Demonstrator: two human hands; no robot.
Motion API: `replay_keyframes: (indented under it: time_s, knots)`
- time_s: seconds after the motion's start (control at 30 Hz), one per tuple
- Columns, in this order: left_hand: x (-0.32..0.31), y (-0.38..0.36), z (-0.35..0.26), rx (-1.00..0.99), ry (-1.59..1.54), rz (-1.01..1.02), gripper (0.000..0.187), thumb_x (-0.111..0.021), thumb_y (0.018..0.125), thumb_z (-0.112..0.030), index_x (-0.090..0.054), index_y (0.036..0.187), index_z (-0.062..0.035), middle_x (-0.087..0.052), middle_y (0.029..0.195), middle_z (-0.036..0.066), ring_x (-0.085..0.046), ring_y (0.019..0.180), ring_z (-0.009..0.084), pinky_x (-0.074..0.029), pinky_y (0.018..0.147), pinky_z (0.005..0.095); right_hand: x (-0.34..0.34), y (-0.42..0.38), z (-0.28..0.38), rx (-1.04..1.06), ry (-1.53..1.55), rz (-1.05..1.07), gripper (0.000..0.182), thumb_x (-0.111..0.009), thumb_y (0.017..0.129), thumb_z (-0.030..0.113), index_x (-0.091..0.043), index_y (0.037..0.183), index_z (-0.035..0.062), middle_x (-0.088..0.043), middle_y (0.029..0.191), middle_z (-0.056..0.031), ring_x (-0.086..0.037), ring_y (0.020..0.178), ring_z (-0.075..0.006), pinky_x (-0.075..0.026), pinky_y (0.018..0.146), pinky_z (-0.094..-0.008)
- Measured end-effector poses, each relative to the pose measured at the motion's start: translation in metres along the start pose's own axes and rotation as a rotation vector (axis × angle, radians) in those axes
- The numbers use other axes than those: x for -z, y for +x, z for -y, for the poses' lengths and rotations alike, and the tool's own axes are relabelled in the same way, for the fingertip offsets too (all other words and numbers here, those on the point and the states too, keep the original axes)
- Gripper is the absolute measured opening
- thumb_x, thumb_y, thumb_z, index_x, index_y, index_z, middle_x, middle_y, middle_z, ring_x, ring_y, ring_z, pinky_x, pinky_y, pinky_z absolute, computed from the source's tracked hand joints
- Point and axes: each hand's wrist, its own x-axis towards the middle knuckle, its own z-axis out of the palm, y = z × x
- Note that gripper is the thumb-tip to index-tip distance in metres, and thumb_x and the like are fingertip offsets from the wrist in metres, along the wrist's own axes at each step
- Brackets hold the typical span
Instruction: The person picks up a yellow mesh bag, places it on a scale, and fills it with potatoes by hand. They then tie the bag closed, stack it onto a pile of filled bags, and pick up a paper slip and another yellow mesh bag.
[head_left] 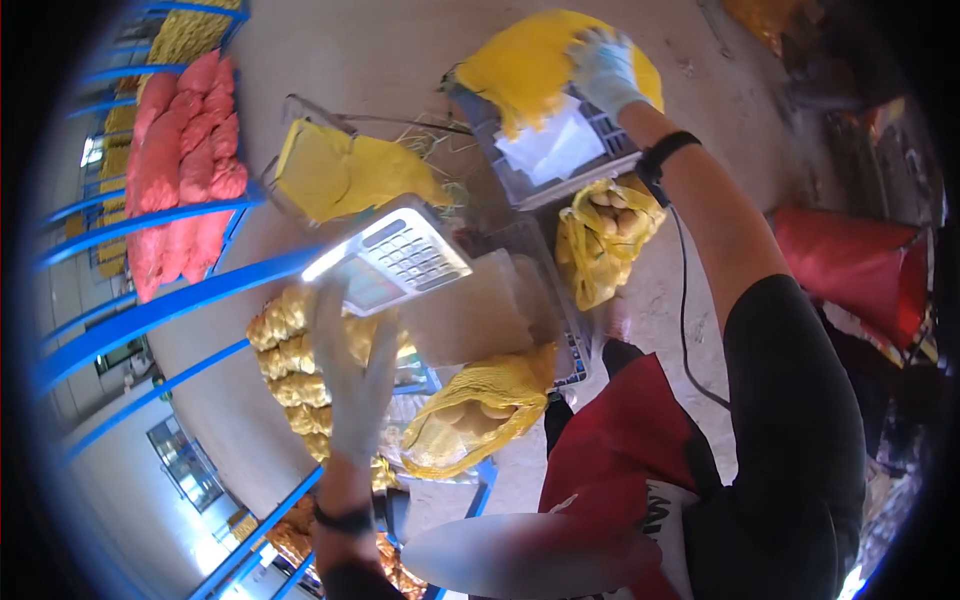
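My right hand (605, 72), in a pale glove, lies with spread fingers on a yellow mesh sack (525, 65) atop a dark crate (483, 125). White papers (552, 140) rest in that crate. My left hand (355, 375), also gloved and blurred by motion, is beside the scale's keypad display (400, 255); its fingers are apart and nothing shows in them. Just right of it, an open yellow mesh bag (475, 415) holds round, pale produce. A second open yellow bag (612, 240) of similar produce stands below the dark crate.
Yellow sacking (350, 172) hangs on a frame at the upper left. Filled yellow sacks (290, 350) are stacked behind blue rails (170, 320). Red sacks (185, 170) stand at the far left. A black cable (685, 320) runs along the floor, and a red bag (850, 265) is at the right.
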Motion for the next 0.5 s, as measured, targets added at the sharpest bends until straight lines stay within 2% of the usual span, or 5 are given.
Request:
replay_keyframes:
  time_s: [0.17, 0.33, 0.4, 0.47, 0.5]
  knots:
    - [-0.142, 0.169, -0.044, -0.118, 0.369, 0.086, 0.092, -0.068, 0.062, -0.053, -0.031, 0.130, -0.0030, -0.029, 0.134, 0.021, -0.029, 0.123, 0.0355, -0.025, 0.097, 0.0494, 0.067, 0.015, 0.020, 0.248, 0.196, -0.155, 0.028, -0.058, 0.072, 0.025, -0.061, 0.099, 0.0197, -0.054, 0.110, -0.0026, -0.044, 0.111, -0.0224, -0.028, 0.096, -0.0448]
    - [-0.199, 0.244, -0.035, 0.203, 0.355, 0.250, 0.049, -0.059, 0.074, -0.035, -0.051, 0.118, -0.0138, -0.059, 0.106, 0.012, -0.054, 0.102, 0.0272, -0.038, 0.088, 0.0411, 0.113, -0.010, 0.013, 0.369, 0.393, -0.427, 0.030, -0.059, 0.072, 0.024, -0.060, 0.102, 0.0173, -0.057, 0.102, -0.0055, -0.047, 0.108, -0.0218, -0.032, 0.093, -0.0412]
    - [-0.189, 0.259, -0.020, 0.023, 0.244, -0.046, 0.034, -0.056, 0.075, -0.025, -0.058, 0.107, -0.0171, -0.065, 0.088, 0.009, -0.060, 0.088, 0.0279, -0.042, 0.082, 0.0383, 0.112, -0.052, 0.013, 0.462, 0.627, -0.166, 0.032, -0.057, 0.075, 0.022, -0.058, 0.106, 0.0172, -0.055, 0.107, -0.0095, -0.045, 0.112, -0.0258, -0.033, 0.092, -0.0448]
    - [-0.167, 0.271, -0.024, -0.067, 0.295, -0.013, 0.033, -0.056, 0.074, -0.020, -0.058, 0.107, -0.0166, -0.063, 0.095, 0.010, -0.060, 0.090, 0.0280, -0.044, 0.082, 0.0384, 0.092, -0.074, 0.033, 0.574, 0.576, 0.758, 0.044, -0.060, 0.073, 0.019, -0.051, 0.117, 0.0186, -0.047, 0.120, -0.0123, -0.038, 0.120, -0.0291, -0.029, 0.098, -0.0461]
    - [-0.156, 0.275, -0.030, -0.156, 0.327, 0.023, 0.034, -0.055, 0.073, -0.014, -0.059, 0.106, -0.0162, -0.061, 0.101, 0.012, -0.059, 0.092, 0.0281, -0.045, 0.082, 0.0384, 0.072, -0.080, 0.037, 0.571, 0.593, 0.745, 0.044, -0.060, 0.073, 0.019, -0.051, 0.117, 0.0186, -0.047, 0.120, -0.0123, -0.038, 0.120, -0.0291, -0.029, 0.098, -0.0461]
